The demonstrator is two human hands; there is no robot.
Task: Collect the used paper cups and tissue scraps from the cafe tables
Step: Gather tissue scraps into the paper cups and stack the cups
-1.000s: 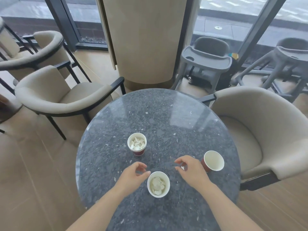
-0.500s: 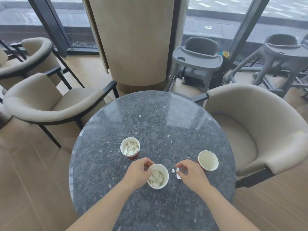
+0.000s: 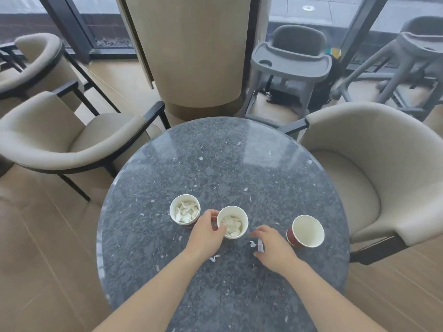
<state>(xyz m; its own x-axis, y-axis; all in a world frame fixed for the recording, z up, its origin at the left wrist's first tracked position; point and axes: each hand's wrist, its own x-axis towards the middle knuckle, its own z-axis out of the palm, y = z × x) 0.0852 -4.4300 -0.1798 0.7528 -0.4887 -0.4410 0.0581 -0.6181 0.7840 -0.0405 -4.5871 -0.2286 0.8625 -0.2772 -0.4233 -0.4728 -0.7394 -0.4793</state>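
Dark speckled surface (image 3: 215, 164): since a second ago the left hand (image 3: 206, 232) has closed on the middle cup (image 3: 232, 221) — right hand (image 3: 272, 248) now pinches a tissue scrap (image 3: 260, 245); transfer likely.

A round, dark speckled stone surface (image 3: 239, 164) is being flanked by beige upholstered armchairs (image 3: 60, 140) with black frames, one at the left and one at the right (image 3: 383, 164). Behind it, a wide beige column (image 3: 196, 51) is being framed by dark-mullioned windows (image 3: 79, 25). Two grey high chairs (image 3: 291, 61) are being kept beside the glass, and daylight is being reflected off the pale wooden floor (image 3: 36, 259).
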